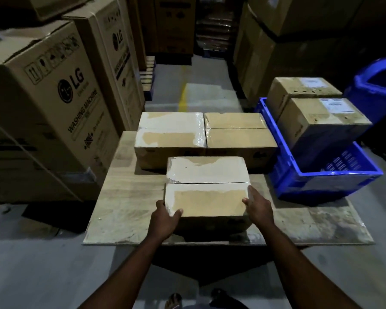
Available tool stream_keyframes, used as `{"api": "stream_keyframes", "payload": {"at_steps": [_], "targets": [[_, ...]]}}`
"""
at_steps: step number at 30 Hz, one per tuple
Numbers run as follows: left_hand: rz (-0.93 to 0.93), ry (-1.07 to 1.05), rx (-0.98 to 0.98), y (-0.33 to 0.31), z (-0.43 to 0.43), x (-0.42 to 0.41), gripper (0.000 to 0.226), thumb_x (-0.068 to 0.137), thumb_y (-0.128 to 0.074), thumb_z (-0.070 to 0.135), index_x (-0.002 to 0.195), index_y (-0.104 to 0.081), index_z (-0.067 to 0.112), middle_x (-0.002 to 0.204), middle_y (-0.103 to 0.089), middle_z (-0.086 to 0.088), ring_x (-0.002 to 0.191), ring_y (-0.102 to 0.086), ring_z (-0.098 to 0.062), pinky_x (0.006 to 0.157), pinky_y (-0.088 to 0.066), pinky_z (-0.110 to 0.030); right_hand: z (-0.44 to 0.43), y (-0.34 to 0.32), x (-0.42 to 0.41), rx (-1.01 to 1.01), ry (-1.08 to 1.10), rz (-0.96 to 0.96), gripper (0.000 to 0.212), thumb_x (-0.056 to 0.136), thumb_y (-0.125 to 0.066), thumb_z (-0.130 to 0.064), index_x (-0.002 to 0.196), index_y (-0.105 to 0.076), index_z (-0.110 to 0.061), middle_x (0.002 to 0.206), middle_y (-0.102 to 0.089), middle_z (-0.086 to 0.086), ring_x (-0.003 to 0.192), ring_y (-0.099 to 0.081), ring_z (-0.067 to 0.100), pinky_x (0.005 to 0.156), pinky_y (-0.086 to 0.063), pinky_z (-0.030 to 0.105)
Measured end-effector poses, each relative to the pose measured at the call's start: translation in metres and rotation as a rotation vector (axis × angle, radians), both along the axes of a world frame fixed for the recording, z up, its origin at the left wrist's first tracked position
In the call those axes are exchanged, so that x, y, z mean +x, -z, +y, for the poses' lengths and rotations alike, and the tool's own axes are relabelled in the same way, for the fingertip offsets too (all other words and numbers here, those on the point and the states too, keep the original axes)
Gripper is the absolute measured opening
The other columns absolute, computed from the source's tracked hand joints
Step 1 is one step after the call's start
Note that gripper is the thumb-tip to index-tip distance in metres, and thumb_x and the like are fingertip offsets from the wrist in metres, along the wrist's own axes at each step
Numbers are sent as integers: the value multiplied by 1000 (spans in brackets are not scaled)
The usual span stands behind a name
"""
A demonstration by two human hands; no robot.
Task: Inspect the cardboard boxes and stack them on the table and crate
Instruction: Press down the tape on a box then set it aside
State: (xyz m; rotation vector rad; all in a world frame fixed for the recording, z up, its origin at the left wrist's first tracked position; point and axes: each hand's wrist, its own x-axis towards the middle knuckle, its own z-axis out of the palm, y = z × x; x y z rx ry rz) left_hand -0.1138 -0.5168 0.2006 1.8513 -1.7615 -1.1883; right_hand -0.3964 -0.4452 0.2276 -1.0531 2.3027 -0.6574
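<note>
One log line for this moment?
left hand: grips taped cardboard box, left corner | right hand: grips its right side | wooden table: two more boxes behind | blue plastic crate: two boxes

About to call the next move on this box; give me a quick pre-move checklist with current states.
1. Grip, left hand on held box's near-left corner: ok.
2. Grip, right hand on its near-right corner: ok.
3. Top flaps of held box closed and taped: ok.
4. Stack base, left rear box and right rear box side by side, tops level: ok.
5. Clearance between held box and table: cannot tell.
6. Room in blue crate's near end: ok.
</note>
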Motion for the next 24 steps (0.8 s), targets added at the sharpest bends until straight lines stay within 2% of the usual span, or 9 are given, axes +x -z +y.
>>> {"api": "stream_keyframes", "payload": {"at_steps": [2,4,7,9,11,15,17,21,24], "targets": [[-43,36,19,1,-8,-4,67,88,-68,42,133,-36,4,128,-59,-16,113,-58,-34,73,-39,-27,-2,4,2,31,-5,35,44,101,-50,-21,143,-38,-20,132,-55,11,112,-56,27,78,-44,31],[-65,72,-20,2,-15,-6,73,87,-69,44,138,-35,4,134,-54,-17,120,-54,-34,79,-41,-28,-4,11,1,54,-43,137,50,103,-46,-26,149,-33,-16,142,-48,12,124,-50,28,96,-45,37],[-201,142,-120,6,-25,-12,86,86,-64,53,150,-25,9,155,-26,-22,142,-27,-39,106,-37,-42,-11,21,3,109,-129,300,61,103,-40,-35,154,-22,-7,161,-21,16,147,-20,30,119,-22,39],[-319,185,-174,3,-26,-19,89,92,-58,51,156,-10,12,162,2,-20,149,-5,-37,116,-23,-45,-15,23,9,115,-183,337,66,103,-37,-41,156,-16,-8,165,-3,13,152,-2,28,123,-9,39],[-382,265,-285,-1,-28,-28,84,96,-51,50,157,-5,15,163,10,-17,150,3,-35,120,-12,-42,-20,25,15,89,-262,369,70,102,-33,-46,157,-10,-10,166,5,10,152,6,24,124,-3,39],[-444,401,-329,6,-27,-42,83,93,-22,65,157,-4,17,164,10,-11,151,10,-26,121,3,-39,-25,31,18,69,-441,371,73,101,-26,-50,158,-3,-11,166,9,7,152,13,19,124,2,38],[-481,432,-372,13,-26,-48,85,88,-8,64,157,-11,15,164,2,-10,152,4,-24,120,5,-37,-25,34,17,46,-509,378,74,101,-24,-52,158,-2,-11,165,11,6,151,16,18,124,5,36],[-576,451,-469,20,-20,-53,73,96,-20,53,152,-31,8,160,-22,-15,149,-20,-29,117,-5,-38,-22,44,15,11,-573,470,75,101,-17,-54,158,1,-8,165,11,8,151,17,19,123,7,38],[-606,455,-464,20,-18,-53,68,97,-27,48,150,-36,6,158,-28,-16,146,-27,-30,116,-9,-39,-23,48,16,-8,-580,495,75,100,-15,-53,157,-3,-7,165,8,9,151,15,20,123,6,40]]}}
